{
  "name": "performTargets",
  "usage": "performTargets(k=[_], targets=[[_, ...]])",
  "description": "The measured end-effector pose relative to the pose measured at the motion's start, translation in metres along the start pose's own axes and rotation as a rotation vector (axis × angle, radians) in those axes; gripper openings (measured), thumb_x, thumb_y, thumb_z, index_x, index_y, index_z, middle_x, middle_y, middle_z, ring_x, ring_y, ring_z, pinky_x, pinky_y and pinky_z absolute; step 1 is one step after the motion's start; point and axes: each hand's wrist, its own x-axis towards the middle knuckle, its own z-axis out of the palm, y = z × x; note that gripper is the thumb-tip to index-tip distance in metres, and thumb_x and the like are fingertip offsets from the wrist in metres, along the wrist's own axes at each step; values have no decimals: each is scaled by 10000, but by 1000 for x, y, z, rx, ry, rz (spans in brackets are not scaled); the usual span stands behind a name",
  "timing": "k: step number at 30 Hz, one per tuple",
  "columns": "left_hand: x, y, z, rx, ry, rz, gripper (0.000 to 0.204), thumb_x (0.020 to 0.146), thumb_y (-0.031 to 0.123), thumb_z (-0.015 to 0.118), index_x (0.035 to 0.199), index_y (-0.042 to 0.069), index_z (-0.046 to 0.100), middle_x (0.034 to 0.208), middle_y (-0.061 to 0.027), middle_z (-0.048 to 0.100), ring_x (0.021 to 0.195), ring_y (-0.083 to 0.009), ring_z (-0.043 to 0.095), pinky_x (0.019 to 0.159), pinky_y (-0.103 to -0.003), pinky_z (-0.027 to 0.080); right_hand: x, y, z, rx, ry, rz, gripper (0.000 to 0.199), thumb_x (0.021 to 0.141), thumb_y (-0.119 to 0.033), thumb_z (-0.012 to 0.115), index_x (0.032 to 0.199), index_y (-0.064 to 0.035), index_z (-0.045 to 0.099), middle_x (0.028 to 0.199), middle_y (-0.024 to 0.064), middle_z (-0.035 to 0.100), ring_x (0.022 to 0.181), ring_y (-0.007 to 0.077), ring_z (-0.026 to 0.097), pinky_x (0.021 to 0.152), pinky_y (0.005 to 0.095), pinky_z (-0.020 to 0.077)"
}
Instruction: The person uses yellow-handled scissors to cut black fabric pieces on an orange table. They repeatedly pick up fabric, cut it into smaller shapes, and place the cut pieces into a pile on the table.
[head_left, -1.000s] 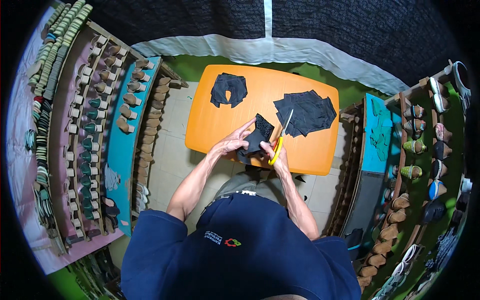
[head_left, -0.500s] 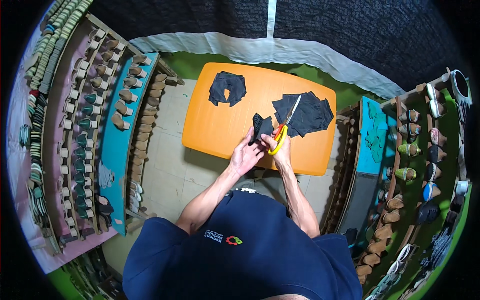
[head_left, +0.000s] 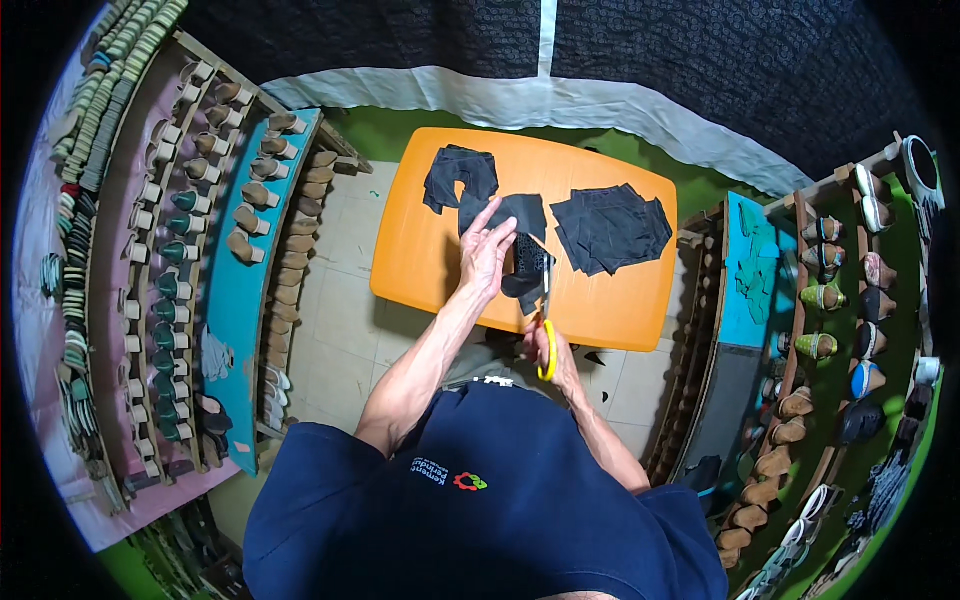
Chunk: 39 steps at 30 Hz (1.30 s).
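Observation:
A black cut piece of fabric (head_left: 520, 215) hangs at my left hand (head_left: 484, 258), its fingers fairly straight with the edge pinched between fingers and thumb. Its lower part is perforated and lies over the orange table (head_left: 425, 255). My right hand (head_left: 556, 365) grips yellow-handled scissors (head_left: 548, 352) near the table's front edge. Their blades point away from me, alongside the perforated part of the fabric. Whether the blades are cutting it I cannot tell. A stack of black fabric pieces (head_left: 612, 230) lies on the right, and another black pile (head_left: 455, 175) at the far left.
Wooden racks of shoes and lasts (head_left: 185, 300) stand at my left beside a blue shelf board (head_left: 222, 345). More shoe racks (head_left: 800, 400) line the right, with green scraps (head_left: 755, 260) on a blue surface. A dark curtain (head_left: 690, 90) hangs behind the table.
My left hand has moved away from me and turned over, spreading the fabric piece out. My right hand has drawn nearer to my body, bringing the scissors' blades beside the fabric.

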Motion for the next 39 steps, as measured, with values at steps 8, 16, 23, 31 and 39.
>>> performTargets(k=[8, 16, 23, 31, 39], targets=[[-16, -1, -12, 95, 8, -62, 539, 881, -38, 688, 1390, -25, 512, 1103, -135, 702, 980, -169, 697, 913, -288, 570, 18, -34, 18, -191, -56, -31, 549, 1025, -524, 457, 992, 7, 595, 665, 82, 588, 563, 166, 621, 535, 329, 504], [-22, -10, -35, 121, 86, -55, 578, 867, -68, 693, 1408, -24, 494, 1071, -120, 703, 954, -150, 695, 907, -272, 566, 28, -48, 34, -181, -69, 82, 684, 967, -659, 474, 1019, 9, 612, 644, 79, 564, 535, 158, 584, 527, 321, 509], [-27, -10, -41, 118, 115, -72, 582, 866, -72, 692, 1410, -24, 492, 1003, -97, 705, 924, -142, 698, 893, -261, 567, 28, -49, 38, -180, -61, 123, 657, 957, -666, 491, 974, -20, 609, 600, 37, 502, 513, 137, 519, 489, 310, 489], [-25, -3, -39, 151, 84, -98, 594, 845, -65, 718, 1400, -20, 512, 921, -71, 709, 862, -128, 695, 842, -254, 570, 19, -63, 39, -158, -28, 140, 556, 949, -634, 551, 833, -90, 556, 548, -20, 444, 457, 95, 453, 436, 280, 418], [-19, 8, -44, 220, 32, -161, 576, 836, -60, 726, 1380, -12, 541, 928, -67, 714, 860, -122, 697, 836, -258, 570, 16, -66, 32, -104, -32, 139, 496, 922, -607, 624, 794, -133, 559, 527, -51, 422, 424, 68, 424, 406, 252, 362]])
